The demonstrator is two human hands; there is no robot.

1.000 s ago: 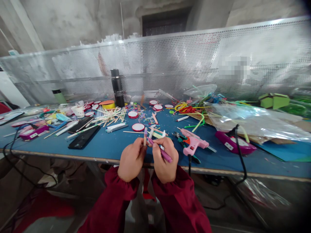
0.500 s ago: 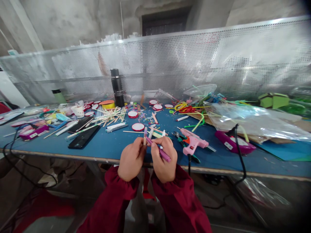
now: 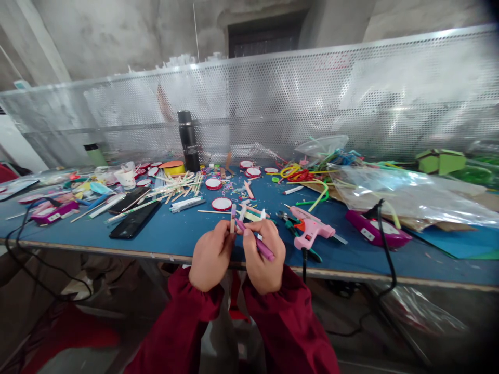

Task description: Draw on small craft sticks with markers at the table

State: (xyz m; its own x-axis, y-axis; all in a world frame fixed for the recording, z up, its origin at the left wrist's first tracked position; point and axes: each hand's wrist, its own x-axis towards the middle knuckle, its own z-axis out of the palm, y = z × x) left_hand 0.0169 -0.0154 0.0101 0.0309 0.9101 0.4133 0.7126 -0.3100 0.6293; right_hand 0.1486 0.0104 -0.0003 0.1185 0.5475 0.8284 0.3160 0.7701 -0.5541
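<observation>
My left hand (image 3: 212, 255) pinches a small flat wooden stick (image 3: 233, 218) upright near the table's front edge; its upper end is coloured purple. In my right hand (image 3: 265, 257) a purple marker pen (image 3: 263, 248) is gripped, its tip pointing up and left, close beside the stick. Whether tip and stick touch, I cannot tell. Just beyond my hands lies a red-rimmed white disc (image 3: 222, 204). A pink glue gun (image 3: 310, 227) rests to the right of my right hand, with pliers (image 3: 290, 223) next to it.
Loose wooden sticks (image 3: 181, 186) and a black phone (image 3: 134, 221) lie to the left. A tall black bottle (image 3: 188, 141) stands at the back. Right are a purple device with a cable (image 3: 376, 229) and clear plastic bags (image 3: 413, 192). A perforated metal screen (image 3: 273, 104) runs behind the table.
The marker's tip has shifted slightly right, away from the stick. My left hand and the stick have stayed nearly still.
</observation>
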